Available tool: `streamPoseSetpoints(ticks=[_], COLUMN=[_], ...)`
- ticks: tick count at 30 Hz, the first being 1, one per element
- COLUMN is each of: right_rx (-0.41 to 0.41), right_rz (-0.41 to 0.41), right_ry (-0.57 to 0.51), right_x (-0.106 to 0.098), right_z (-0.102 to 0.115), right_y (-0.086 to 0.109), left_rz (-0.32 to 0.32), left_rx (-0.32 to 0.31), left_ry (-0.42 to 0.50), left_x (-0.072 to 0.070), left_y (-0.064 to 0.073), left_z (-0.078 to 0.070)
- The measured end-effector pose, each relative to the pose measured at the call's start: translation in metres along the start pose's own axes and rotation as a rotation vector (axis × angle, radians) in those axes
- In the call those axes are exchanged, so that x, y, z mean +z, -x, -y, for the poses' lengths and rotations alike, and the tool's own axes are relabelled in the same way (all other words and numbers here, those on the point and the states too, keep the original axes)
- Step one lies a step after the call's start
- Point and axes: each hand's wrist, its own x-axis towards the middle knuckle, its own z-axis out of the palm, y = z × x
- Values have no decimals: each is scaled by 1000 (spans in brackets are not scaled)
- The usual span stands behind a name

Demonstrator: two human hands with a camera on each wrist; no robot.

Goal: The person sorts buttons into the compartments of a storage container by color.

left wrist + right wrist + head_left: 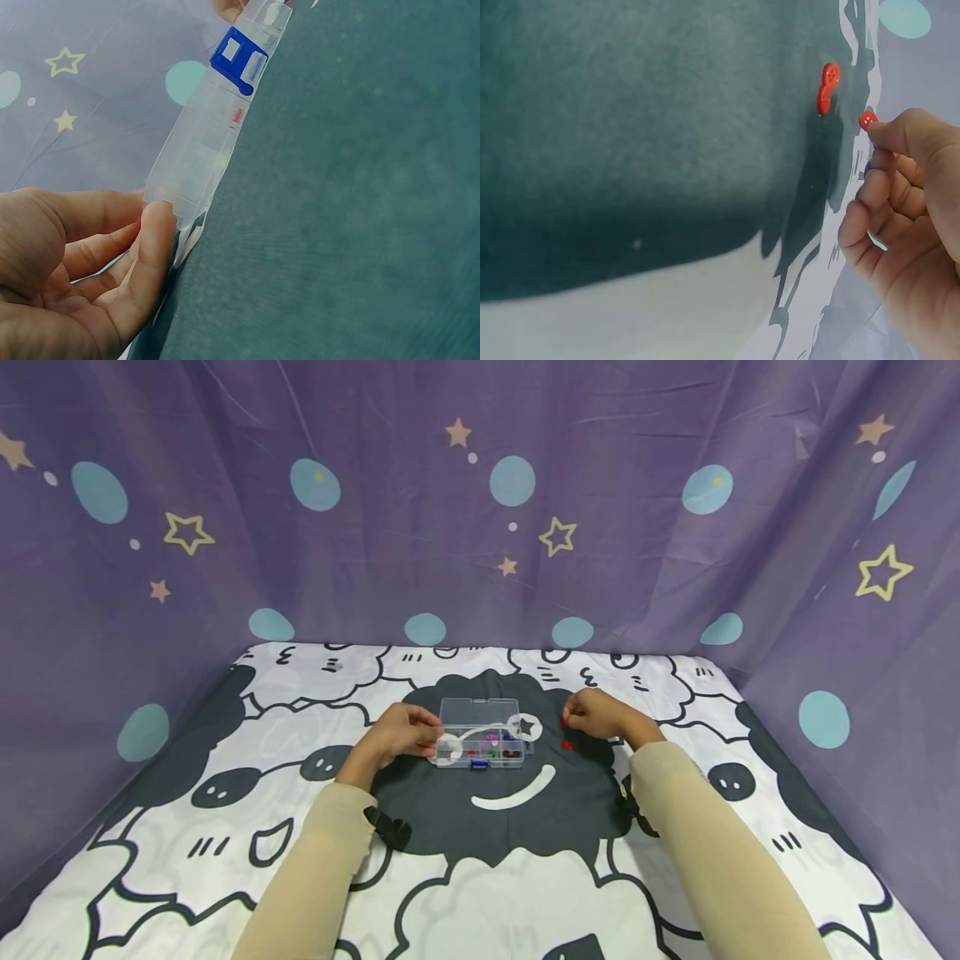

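A clear plastic compartment box with a blue latch lies on the cloth, its clear lid raised at the back. Small pink, red, green, blue and dark pieces sit in its compartments. My left hand pinches the box's left end between thumb and fingers. To the right of the box, my right hand pinches a red button between thumb and finger, holes showing. Two more red buttons lie touching each other on the dark cloth beside that hand.
The table is covered by a cloth printed with black and white cartoon sheep. Behind it hangs a purple curtain with stars and blue ovals. A dark strap is on the left wrist.
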Motion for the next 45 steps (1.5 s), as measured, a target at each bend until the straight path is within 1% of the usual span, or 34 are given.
streamPoseSetpoints(ticks=[10, 14, 22, 27, 30, 35, 45], right_rx=[4, -28, -76, -91, -114, -168, -232], right_rz=[-21, -31, -50, -41, -33, -43, -35], right_ry=[-18, -23, -6, -12, -7, 28, 31], right_x=[-8, -10, -13, -14, -13, -12, -4], right_z=[7, 13, 30, 38, 45, 56, 77], right_y=[0, 0, 0, -4, -7, -10, -15], left_rz=[-2, -6, 3, -2, -4, -4, -7], left_rx=[0, -3, 11, 9, 5, 0, 0], left_ry=[-8, -9, -13, -9, -9, -7, -11], left_x=[0, 1, 0, 1, 0, 0, 1], left_y=[1, 1, 2, 2, 2, 2, 2], left_z=[0, 0, -1, 0, 0, 1, -1])
